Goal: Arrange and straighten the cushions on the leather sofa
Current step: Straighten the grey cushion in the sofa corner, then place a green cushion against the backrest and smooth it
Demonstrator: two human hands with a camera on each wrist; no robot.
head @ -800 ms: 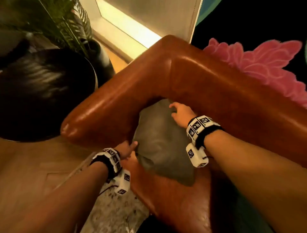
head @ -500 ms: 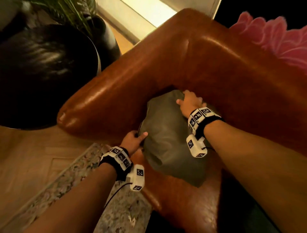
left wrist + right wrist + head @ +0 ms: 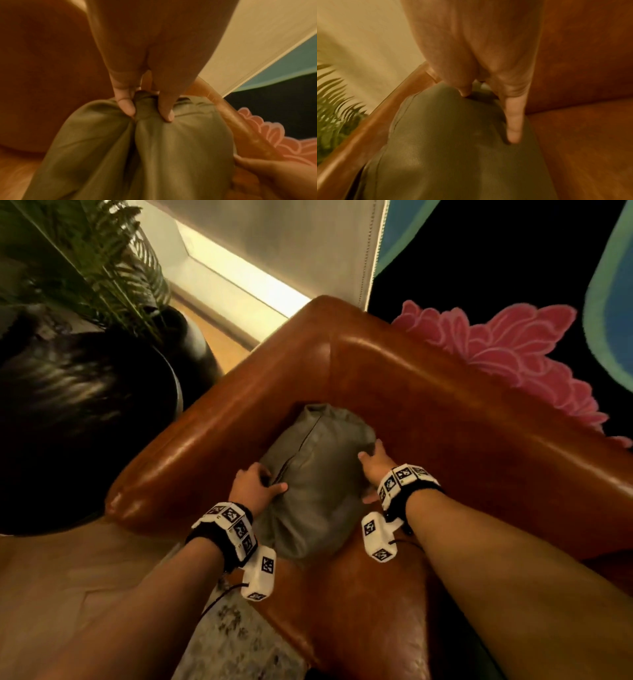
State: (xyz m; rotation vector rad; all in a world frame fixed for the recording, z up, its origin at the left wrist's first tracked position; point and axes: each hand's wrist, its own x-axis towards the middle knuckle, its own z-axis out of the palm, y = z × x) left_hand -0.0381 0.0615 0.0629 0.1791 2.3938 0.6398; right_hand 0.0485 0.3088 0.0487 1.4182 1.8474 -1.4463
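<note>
- The grey-green cushion [image 3: 318, 474] stands in the back corner of the leather sofa [image 3: 462, 419], where the armrest meets the backrest.
- The left hand [image 3: 255, 486] pinches a fold of the cover at the seam, fingers curled into the fabric.
- The right hand [image 3: 375, 462] grips the opposite edge, thumb in front and fingers behind.
- To do this well, I think both hands should pull outward evenly, then press the cushion flat against the backrest so the seam is straight.
</note>
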